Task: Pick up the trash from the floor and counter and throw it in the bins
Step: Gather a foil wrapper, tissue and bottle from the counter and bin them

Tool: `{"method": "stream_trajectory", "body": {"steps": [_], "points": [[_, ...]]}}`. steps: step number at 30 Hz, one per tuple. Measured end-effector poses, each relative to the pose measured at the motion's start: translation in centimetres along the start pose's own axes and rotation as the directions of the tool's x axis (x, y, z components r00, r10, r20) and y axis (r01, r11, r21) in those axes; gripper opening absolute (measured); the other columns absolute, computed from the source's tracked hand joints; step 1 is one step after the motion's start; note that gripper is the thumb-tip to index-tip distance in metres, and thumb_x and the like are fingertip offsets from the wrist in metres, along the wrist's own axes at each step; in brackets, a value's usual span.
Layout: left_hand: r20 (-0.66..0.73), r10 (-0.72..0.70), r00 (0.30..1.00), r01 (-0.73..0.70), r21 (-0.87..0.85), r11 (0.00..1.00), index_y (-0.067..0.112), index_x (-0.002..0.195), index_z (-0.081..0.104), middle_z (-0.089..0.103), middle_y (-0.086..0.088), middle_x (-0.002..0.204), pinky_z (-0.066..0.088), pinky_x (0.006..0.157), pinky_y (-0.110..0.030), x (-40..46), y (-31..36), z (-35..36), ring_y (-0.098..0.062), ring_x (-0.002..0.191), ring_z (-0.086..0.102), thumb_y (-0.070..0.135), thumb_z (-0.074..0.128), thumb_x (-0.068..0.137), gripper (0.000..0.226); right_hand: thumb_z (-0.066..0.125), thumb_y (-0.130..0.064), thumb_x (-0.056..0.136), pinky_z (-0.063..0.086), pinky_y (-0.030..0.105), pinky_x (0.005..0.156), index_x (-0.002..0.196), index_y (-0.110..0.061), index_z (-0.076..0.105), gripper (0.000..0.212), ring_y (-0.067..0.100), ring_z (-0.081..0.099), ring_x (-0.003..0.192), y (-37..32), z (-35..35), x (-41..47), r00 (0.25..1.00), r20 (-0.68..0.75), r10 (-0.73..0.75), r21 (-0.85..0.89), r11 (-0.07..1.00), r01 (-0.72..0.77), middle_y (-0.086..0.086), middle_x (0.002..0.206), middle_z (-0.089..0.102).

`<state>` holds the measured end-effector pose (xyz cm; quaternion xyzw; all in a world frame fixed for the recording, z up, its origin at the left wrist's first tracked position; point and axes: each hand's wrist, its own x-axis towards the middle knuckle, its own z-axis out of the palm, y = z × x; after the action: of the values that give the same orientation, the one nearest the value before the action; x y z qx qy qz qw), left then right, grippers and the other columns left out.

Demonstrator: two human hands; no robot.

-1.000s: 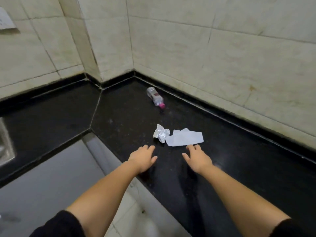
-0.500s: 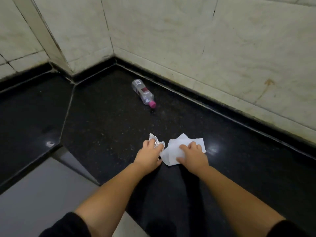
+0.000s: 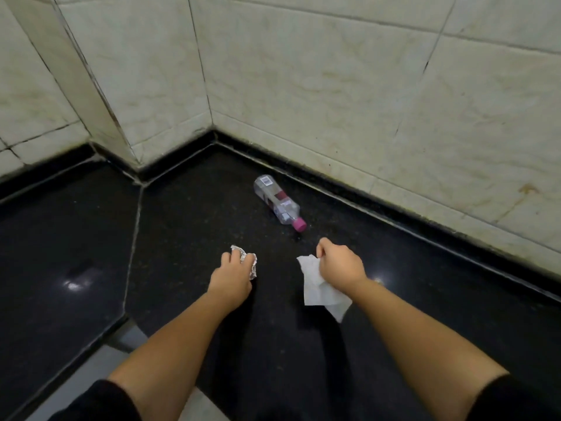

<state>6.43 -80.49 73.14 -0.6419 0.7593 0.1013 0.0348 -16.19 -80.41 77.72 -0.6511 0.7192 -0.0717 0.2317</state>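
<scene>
My left hand (image 3: 232, 273) is closed around a crumpled ball of silver foil (image 3: 246, 260), just above the black counter (image 3: 182, 226). My right hand (image 3: 341, 264) grips a white paper tissue (image 3: 318, 291), which hangs down below the fist, lifted off the counter. A small clear plastic bottle (image 3: 277, 202) with a pink cap lies on its side farther back, near the wall, beyond both hands. No bin is in view.
Tiled walls (image 3: 334, 86) meet in a corner right behind the counter. The counter's front edge (image 3: 100, 335) runs diagonally at lower left, with grey floor below it.
Both hands reached forward from the near counter onto the trash. The left closed on the foil, the right on the tissue, and both pieces have been lifted and drawn apart.
</scene>
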Motion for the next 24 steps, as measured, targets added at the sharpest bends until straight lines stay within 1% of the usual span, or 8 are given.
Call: {"method": "stream_trajectory", "body": {"steps": [2, 3, 5, 7, 10, 15, 18, 24], "points": [[-0.001, 0.030, 1.000, -0.030, -0.006, 1.000, 0.021, 0.140, 0.031, 0.033, -0.011, 0.144, 0.052, 0.090, -0.037, 2.2, -1.4, -0.6, -0.029, 0.124, 0.036, 0.020, 0.050, 0.090, 0.053, 0.038, -0.023, 0.091, 0.038, 0.032, 0.057, 0.099, -0.018, 0.051, 0.016, 0.029, 0.059, 0.078, -1.8, -0.1, 2.3, 0.998, -0.032, 0.049, -0.028, 0.998, -0.050, 0.006, 0.083, 0.063], [0.010, 0.048, 0.999, -0.048, -0.017, 0.999, 0.020, 0.140, 0.031, 0.032, -0.012, 0.144, 0.052, 0.091, -0.038, 3.1, -1.9, -0.8, -0.030, 0.125, 0.036, 0.021, 0.051, 0.090, 0.053, 0.039, -0.033, 0.093, 0.042, 0.032, 0.062, 0.111, -0.018, 0.050, 0.026, 0.030, 0.062, 0.086, -2.5, 0.0, 3.5, 0.995, -0.038, 0.093, -0.041, 0.995, -0.095, 0.008, 0.093, 0.066], [0.030, 0.097, 0.995, -0.097, -0.021, 0.995, 0.020, 0.140, 0.030, 0.030, -0.013, 0.146, 0.052, 0.093, -0.039, 4.7, -2.8, -0.7, -0.031, 0.126, 0.035, 0.022, 0.051, 0.091, 0.054, 0.040, -0.049, 0.093, 0.044, 0.034, 0.065, 0.136, -0.017, 0.035, 0.054, 0.031, 0.064, 0.096, -3.3, 0.5, 5.9, 0.980, -0.019, 0.198, -0.049, 0.979, -0.198, 0.011, 0.107, 0.067], [0.022, 0.156, 0.988, -0.156, 0.026, 0.987, 0.020, 0.141, 0.029, 0.030, -0.014, 0.146, 0.052, 0.091, -0.039, 5.7, -3.4, -0.3, -0.031, 0.126, 0.035, 0.023, 0.048, 0.092, 0.053, 0.041, -0.056, 0.091, 0.044, 0.036, 0.069, 0.145, -0.018, 0.021, 0.069, 0.032, 0.063, 0.102, -3.8, 1.1, 7.9, 0.958, 0.003, 0.285, -0.050, 0.957, -0.285, 0.013, 0.114, 0.065], [-0.010, 0.197, 0.980, -0.196, 0.077, 0.978, 0.020, 0.144, 0.027, 0.033, -0.011, 0.145, 0.050, 0.090, -0.039, 6.3, -4.1, 0.4, -0.030, 0.128, 0.035, 0.023, 0.044, 0.092, 0.054, 0.042, -0.055, 0.091, 0.043, 0.035, 0.069, 0.146, -0.018, 0.019, 0.070, 0.032, 0.063, 0.101, -4.1, 2.3, 10.0, 0.941, 0.020, 0.338, -0.069, 0.939, -0.336, 0.013, 0.114, 0.065], [-0.038, 0.258, 0.965, -0.255, 0.086, 0.963, 0.020, 0.146, 0.024, 0.034, -0.010, 0.144, 0.047, 0.094, -0.038, 7.0, -5.1, 1.1, -0.029, 0.130, 0.033, 0.024, 0.041, 0.093, 0.055, 0.041, -0.047, 0.095, 0.047, 0.039, 0.077, 0.124, -0.012, 0.046, 0.045, 0.033, 0.061, 0.105, -4.3, 3.9, 11.2, 0.939, -0.009, 0.345, -0.078, 0.936, -0.344, 0.014, 0.116, 0.063], [-0.020, 0.271, 0.962, -0.268, 0.081, 0.960, 0.020, 0.145, 0.026, 0.034, -0.010, 0.144, 0.046, 0.094, -0.038, 7.0, -5.3, 0.7, -0.029, 0.130, 0.033, 0.023, 0.042, 0.093, 0.054, 0.039, -0.045, 0.096, 0.046, 0.038, 0.075, 0.117, -0.010, 0.051, 0.042, 0.033, 0.062, 0.103, -4.5, 4.2, 10.3, 0.946, -0.038, 0.321, -0.060, 0.944, -0.323, 0.014, 0.112, 0.064], [-0.015, 0.182, 0.983, -0.181, 0.049, 0.982, 0.021, 0.143, 0.028, 0.035, -0.010, 0.143, 0.049, 0.091, -0.037, 4.9, -6.0, -1.2, -0.028, 0.126, 0.036, 0.024, 0.046, 0.092, 0.054, 0.038, -0.042, 0.097, 0.046, 0.036, 0.069, 0.111, -0.009, 0.052, 0.038, 0.029, 0.064, 0.093, -4.7, 2.2, 7.0, 0.976, -0.087, 0.200, -0.099, 0.973, -0.208, 0.011, 0.104, 0.066]]}}
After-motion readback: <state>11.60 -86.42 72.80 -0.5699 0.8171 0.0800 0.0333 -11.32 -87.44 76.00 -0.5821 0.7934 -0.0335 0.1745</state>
